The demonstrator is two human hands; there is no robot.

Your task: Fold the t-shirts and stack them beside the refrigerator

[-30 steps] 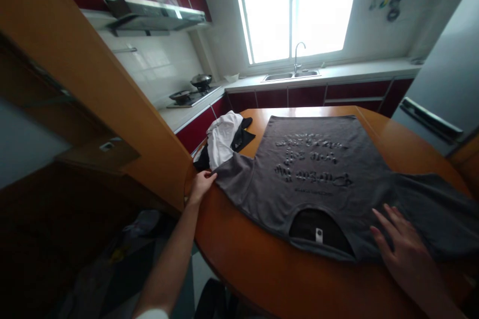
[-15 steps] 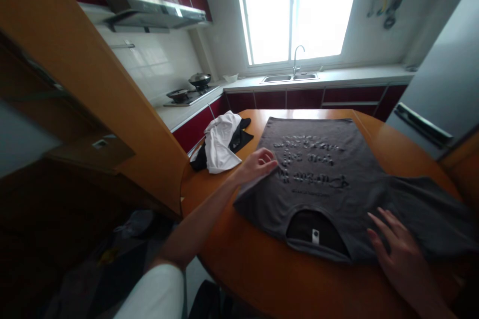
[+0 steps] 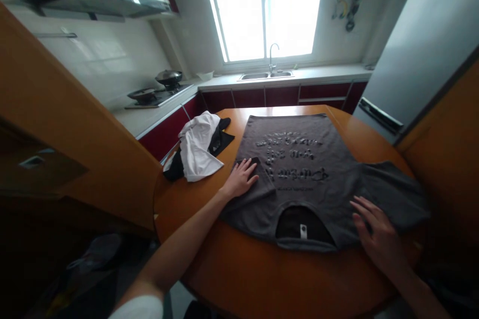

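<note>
A dark grey T-shirt [image 3: 299,159] with lettering lies flat on the wooden table, its neckline with a white tag towards me. One sleeve, at the left, is folded inward over the body of the shirt. My left hand [image 3: 241,179] rests on that folded sleeve with its fingers spread and holds nothing. At the shirt's right shoulder, my right hand [image 3: 376,229] has its fingers stretched out and apart, over or lightly touching the cloth. The right sleeve [image 3: 396,192] extends outward beyond that hand.
Crumpled white and black clothes [image 3: 200,147] lie at the left edge of the round-ended table [image 3: 299,279]. Behind stand a counter with a sink [image 3: 258,76] and a stove with pans [image 3: 168,78]. A fridge [image 3: 404,60] is at the right, a wooden panel [image 3: 75,129] at the left.
My left hand has moved from its curled pose at the shirt's left edge to lying flat on the sleeve, which now shows folded inward. The view has shifted to the right.
</note>
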